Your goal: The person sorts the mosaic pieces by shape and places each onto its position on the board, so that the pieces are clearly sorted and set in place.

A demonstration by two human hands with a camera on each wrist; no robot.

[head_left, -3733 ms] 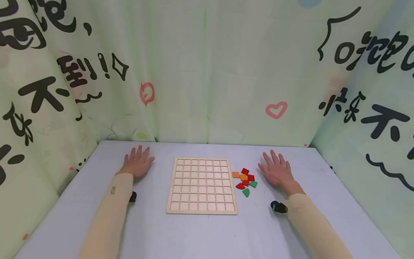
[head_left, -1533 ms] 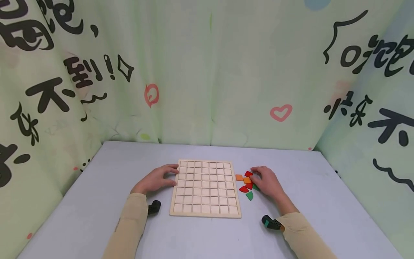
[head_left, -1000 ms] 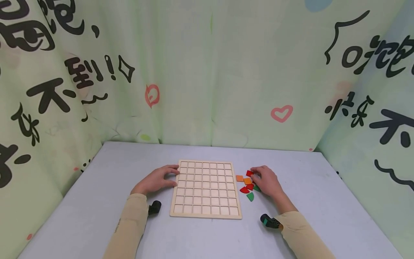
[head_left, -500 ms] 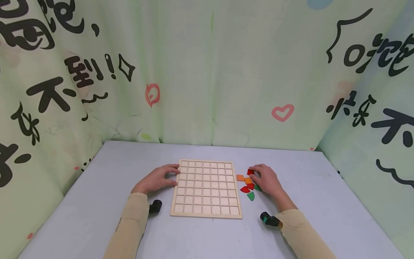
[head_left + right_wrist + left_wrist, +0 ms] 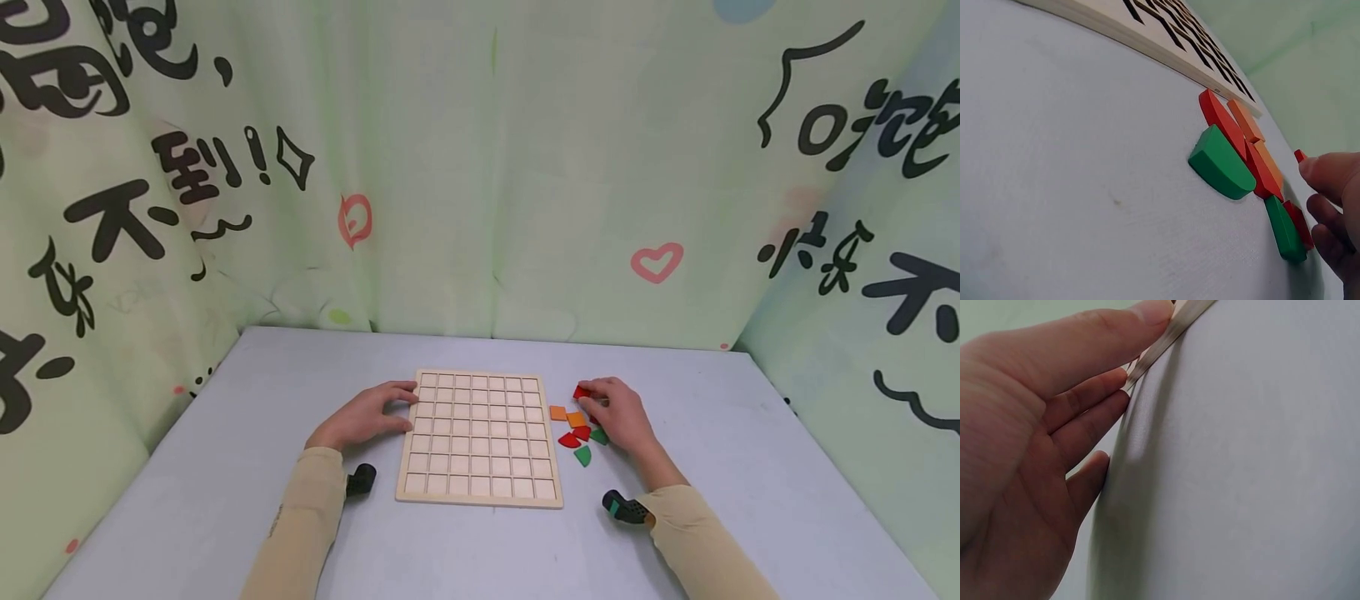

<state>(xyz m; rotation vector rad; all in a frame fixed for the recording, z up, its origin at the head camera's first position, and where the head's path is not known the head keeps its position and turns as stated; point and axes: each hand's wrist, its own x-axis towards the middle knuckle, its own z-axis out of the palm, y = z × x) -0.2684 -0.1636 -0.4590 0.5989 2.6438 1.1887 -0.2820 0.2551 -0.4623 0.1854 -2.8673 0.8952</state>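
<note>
A pale wooden board with a grid of square cells lies flat on the table. My left hand is at its left side, fingertips and thumb resting against the edge, fingers loosely extended; the left wrist view shows the thumb at the board's rim. Between thumb and fingertips, my right hand pinches a small red block just above the other pieces. Below it lie two orange squares, a red quarter-round, another red block and two green pieces. A further red block is mostly hidden by the right hand.
The white table reaches back to a pale green curtain with black lettering and red hearts. Black wrist cameras stick out from both sleeves.
Both hands have left their flat spots on the table: the left came to the board's edge, the right to the pieces. Lately the right hand has drawn the red block slightly away and up.
</note>
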